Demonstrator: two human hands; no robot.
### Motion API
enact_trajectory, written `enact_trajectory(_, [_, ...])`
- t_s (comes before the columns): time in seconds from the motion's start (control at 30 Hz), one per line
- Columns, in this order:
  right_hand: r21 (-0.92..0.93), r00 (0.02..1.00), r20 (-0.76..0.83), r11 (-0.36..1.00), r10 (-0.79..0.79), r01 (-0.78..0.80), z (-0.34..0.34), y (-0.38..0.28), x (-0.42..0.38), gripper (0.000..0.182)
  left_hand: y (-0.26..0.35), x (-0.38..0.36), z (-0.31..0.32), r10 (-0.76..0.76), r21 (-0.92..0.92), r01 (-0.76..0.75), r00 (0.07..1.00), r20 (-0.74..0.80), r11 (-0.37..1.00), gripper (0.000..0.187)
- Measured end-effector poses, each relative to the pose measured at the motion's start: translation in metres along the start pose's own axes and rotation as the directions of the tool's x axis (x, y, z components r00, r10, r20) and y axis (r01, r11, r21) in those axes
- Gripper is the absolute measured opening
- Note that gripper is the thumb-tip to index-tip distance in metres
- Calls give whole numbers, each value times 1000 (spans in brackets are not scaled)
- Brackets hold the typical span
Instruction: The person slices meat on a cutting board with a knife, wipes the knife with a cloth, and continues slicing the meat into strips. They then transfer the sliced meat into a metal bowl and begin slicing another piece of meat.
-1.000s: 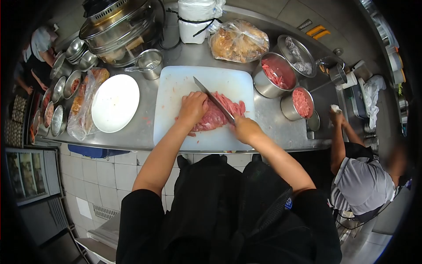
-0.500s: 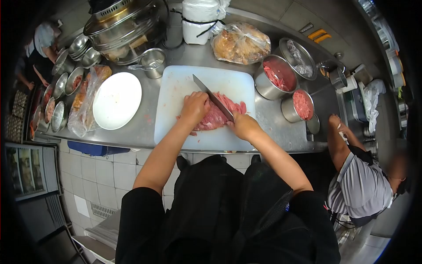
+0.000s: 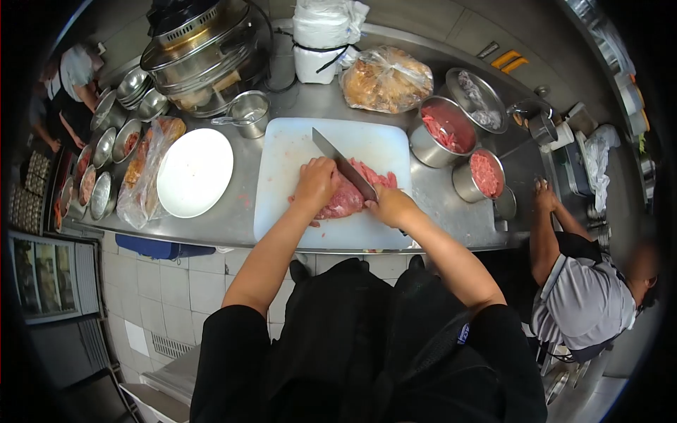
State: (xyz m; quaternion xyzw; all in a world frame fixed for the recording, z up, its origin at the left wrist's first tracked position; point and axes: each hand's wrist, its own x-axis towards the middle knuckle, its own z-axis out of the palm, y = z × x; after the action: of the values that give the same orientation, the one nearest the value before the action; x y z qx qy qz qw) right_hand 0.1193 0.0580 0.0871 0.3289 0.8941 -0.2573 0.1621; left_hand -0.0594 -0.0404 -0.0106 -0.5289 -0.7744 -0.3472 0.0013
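Note:
On the white cutting board (image 3: 285, 151) lies a piece of raw red meat (image 3: 343, 200). My left hand (image 3: 316, 183) presses down on its left side with curled fingers. A broad-bladed kitchen knife (image 3: 347, 168) slants across the meat, its tip pointing up and left. My right hand (image 3: 393, 206) is closed around its handle, which is mostly hidden. Cut strips of meat (image 3: 374, 174) lie to the right of the blade, with small scraps below the piece. The blade's lower edge meets the meat close to my left fingers.
Pots of cut meat (image 3: 441, 148) and minced-looking meat (image 3: 484, 176) stand right of the board. At left are a white oval plate (image 3: 195, 173), bagged food (image 3: 147, 166) and several metal bowls. Behind sits a bag of browned food (image 3: 388, 79). A co-worker (image 3: 585, 296) stands at right.
The view has shifted slightly, so the board appears a little lower and to the right. Both hands stay on the meat and knife, with the blade still across the meat.

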Motion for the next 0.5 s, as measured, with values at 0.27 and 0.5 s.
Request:
enact_trajectory(0.27, [-59, 998, 21, 996, -61, 62, 7, 11, -16, 42, -1, -1, 2, -2, 10, 2, 1000, -29, 1000, 11])
enact_trajectory(0.5, [-20, 997, -25, 997, -75, 75, -9, 8, -6, 43, 0, 1, 5, -14, 70, 16, 999, -31, 997, 13])
